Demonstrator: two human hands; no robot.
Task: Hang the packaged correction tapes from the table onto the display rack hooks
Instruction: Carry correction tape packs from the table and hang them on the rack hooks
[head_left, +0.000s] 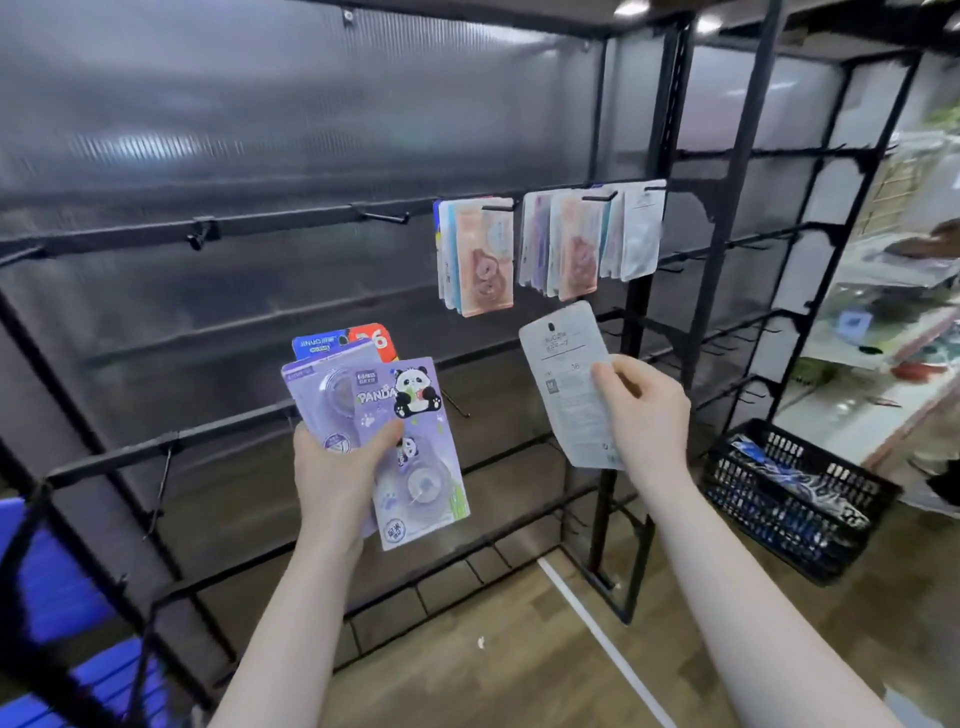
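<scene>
Purple panda packs (410, 447) fan stiffly from the left hand (337, 467); the right hand (644, 415) pinches a light, slick card (569, 384) mid-edge, its hang-hole uppermost.

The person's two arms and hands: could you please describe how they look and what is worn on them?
Both forearms are bare, with no sleeves showing. The left hand and the right hand wear no gloves, and no rings, watch or wristband are visible.
</scene>
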